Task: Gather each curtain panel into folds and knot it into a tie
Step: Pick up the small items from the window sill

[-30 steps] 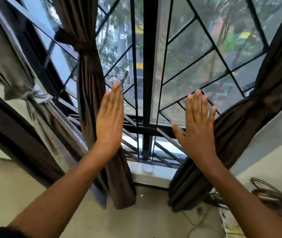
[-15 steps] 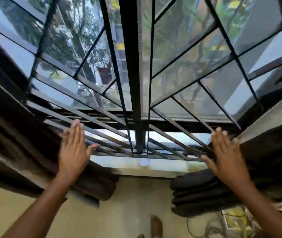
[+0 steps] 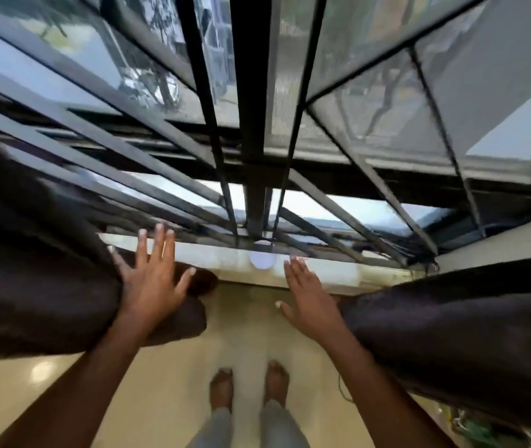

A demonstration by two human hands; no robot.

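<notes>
Two dark brown curtain panels hang at the window. The left curtain panel fills the left side, its lower end near the sill. The right curtain panel stretches across the lower right. My left hand is spread flat with straight fingers in front of the left panel's lower end. My right hand is also flat and open, just left of the right panel's end. Neither hand holds cloth. The knots are out of view.
A black metal window grille with a thick central post stands straight ahead above a pale stone sill. A small white round disc lies on the sill. My bare feet stand on the beige floor. Cables lie at the lower right.
The view has tilted steeply down, from the upper window to the sill and floor. Both flat hands have lowered with it and now sit near the curtains' lower ends.
</notes>
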